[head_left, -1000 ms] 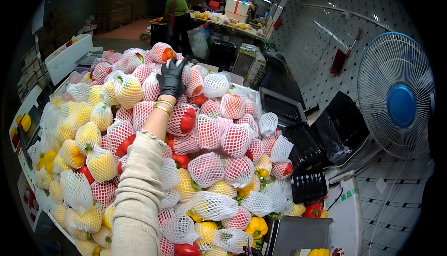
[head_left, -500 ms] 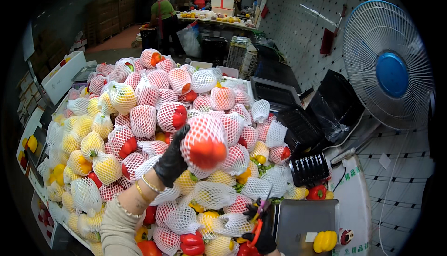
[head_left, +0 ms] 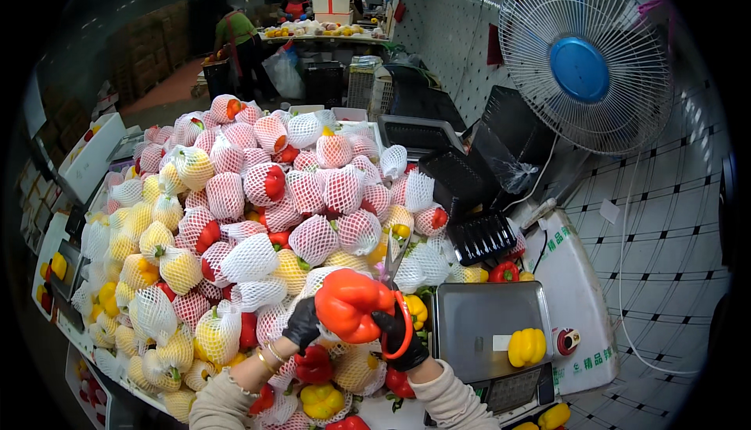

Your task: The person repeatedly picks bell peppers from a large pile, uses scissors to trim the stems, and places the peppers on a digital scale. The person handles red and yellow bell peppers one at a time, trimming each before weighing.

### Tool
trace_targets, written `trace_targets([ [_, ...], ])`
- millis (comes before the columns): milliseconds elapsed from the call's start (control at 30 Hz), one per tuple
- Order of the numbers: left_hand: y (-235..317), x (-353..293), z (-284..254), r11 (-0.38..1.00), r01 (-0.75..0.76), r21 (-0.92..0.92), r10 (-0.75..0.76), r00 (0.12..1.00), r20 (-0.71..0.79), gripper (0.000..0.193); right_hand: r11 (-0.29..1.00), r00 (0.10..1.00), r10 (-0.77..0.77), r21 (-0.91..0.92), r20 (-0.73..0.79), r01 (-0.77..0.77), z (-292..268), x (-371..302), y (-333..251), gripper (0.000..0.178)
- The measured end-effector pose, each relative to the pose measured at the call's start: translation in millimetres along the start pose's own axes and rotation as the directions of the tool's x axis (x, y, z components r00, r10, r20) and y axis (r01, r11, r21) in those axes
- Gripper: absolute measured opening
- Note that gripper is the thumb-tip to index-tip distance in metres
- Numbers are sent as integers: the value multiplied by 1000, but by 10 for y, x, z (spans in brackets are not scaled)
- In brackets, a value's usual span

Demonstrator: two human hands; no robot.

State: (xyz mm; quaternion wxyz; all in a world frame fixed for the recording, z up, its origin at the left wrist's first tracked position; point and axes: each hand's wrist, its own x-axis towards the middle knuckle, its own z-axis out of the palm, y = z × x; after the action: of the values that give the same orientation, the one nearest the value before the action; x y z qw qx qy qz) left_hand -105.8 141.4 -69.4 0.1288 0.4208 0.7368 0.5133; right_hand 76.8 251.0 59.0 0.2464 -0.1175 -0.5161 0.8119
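Both gloved hands held an orange pepper at 6 o'clock, below the netted pile. Left hand fingers pinched its side; right hand gripped red scissors. Stem trimming seemed underway; next likely needs blades placed carefully.

A yellow pepper lies on the scale, white fan beyond.

Both forearms rise from the lower edge in beige sleeves. The black-gloved left hand and right hand face each other, fingers curled in a grip.
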Motion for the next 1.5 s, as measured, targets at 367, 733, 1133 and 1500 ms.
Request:
trace_targets([
  [367, 1544, -442, -537, 862, -28, -506, 30, 1000, -5, 88, 819, 950, -306, -526, -62, 230, -53, -161, 112, 56],
  [733, 1431, -648, -696, 93, 65, -994, -244, 969, 40, 77, 427, 927, -296, -835, 232, 346, 200, -375, 49, 62],
  [1133, 1436, -769, -422, -44, 290, -956, -299, 909, 290, 62, 267, 875, -407, -882, 262, 388, 100, -477, 117, 41],
  [1500, 1764, -575, 1121, 893, -155, -422, 144, 988, -59, 77, 313, 784, -598, -949, -165, 38, -1177, -1570, -338, 25],
])
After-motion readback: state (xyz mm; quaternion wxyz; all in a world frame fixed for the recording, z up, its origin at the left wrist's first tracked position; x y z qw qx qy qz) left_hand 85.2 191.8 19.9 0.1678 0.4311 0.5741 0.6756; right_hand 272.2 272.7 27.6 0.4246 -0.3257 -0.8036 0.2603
